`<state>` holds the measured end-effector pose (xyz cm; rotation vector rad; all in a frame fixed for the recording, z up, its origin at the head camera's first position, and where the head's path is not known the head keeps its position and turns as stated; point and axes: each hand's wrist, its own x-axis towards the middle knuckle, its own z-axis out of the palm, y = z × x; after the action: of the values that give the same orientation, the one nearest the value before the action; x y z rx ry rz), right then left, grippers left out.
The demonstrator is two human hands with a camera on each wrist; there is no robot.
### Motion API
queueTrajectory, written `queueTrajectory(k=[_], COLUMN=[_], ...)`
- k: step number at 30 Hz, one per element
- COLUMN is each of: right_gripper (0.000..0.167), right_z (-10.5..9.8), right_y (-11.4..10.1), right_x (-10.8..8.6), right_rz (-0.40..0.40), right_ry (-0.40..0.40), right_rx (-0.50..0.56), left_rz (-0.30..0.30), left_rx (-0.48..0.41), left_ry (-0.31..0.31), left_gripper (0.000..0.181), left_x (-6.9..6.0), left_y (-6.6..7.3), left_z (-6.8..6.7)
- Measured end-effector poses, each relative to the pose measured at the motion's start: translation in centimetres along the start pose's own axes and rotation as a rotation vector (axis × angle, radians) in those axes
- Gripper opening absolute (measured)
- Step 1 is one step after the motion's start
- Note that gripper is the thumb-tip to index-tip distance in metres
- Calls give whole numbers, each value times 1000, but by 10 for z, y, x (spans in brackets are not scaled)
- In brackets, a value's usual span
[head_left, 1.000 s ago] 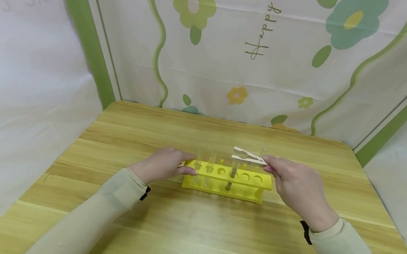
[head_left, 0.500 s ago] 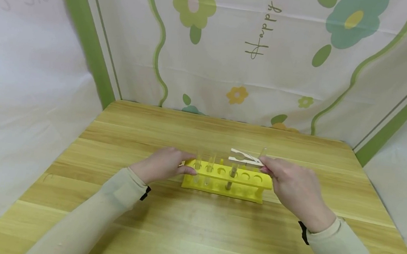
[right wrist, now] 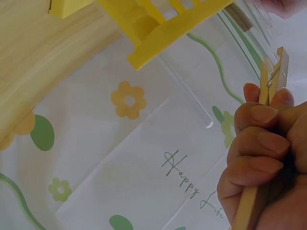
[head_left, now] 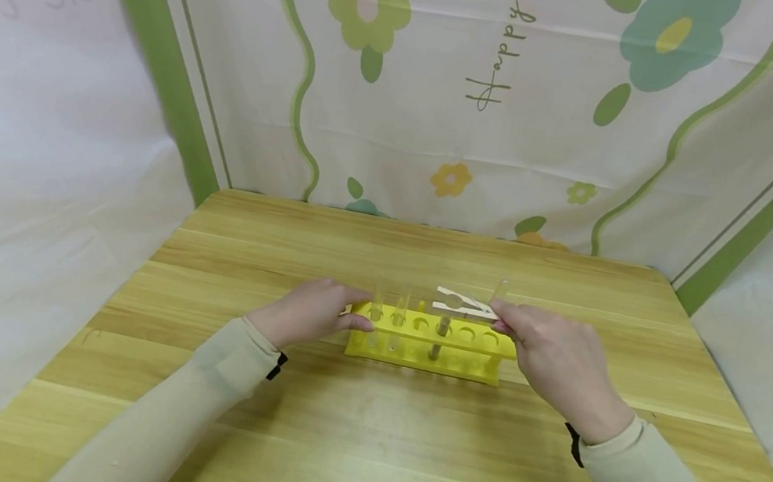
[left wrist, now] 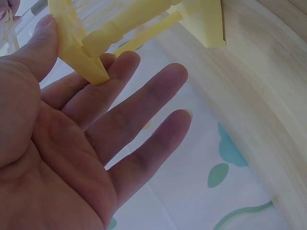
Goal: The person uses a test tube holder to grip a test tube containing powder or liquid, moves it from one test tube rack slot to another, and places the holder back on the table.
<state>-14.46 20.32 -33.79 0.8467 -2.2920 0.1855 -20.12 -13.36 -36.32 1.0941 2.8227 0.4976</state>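
Head view: right hand (head_left: 561,361) curled round wooden clamp (head_left: 469,311), left hand (head_left: 311,313) in pinch on yellow rack (head_left: 463,346)

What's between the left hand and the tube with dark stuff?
Two clear tubes, then one empty hole, along the yellow rack; the head view shows it.

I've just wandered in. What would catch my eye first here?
Probably the bright yellow rack on the wooden table, its left end gripped by the left hand. Next, the wooden clamp in the right hand, close to a glass tube. Behind the table hangs a flower-printed cloth.
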Motion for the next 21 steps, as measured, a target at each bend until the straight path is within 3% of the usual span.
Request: queueTrajectory(k=[13, 21], right_gripper=[57, 57], right_z=[8, 16], right_y=[-5, -6], right_x=[-9, -17], right_rz=[-6, 41], right_ry=[5, -57], right_rx=[-1, 41], left_rz=[-25, -39], left_rx=[-6, -14], left_ry=[-13, -22], left_gripper=[56, 55], left_x=[0, -1], left_y=[3, 4], left_z=[-1, -2])
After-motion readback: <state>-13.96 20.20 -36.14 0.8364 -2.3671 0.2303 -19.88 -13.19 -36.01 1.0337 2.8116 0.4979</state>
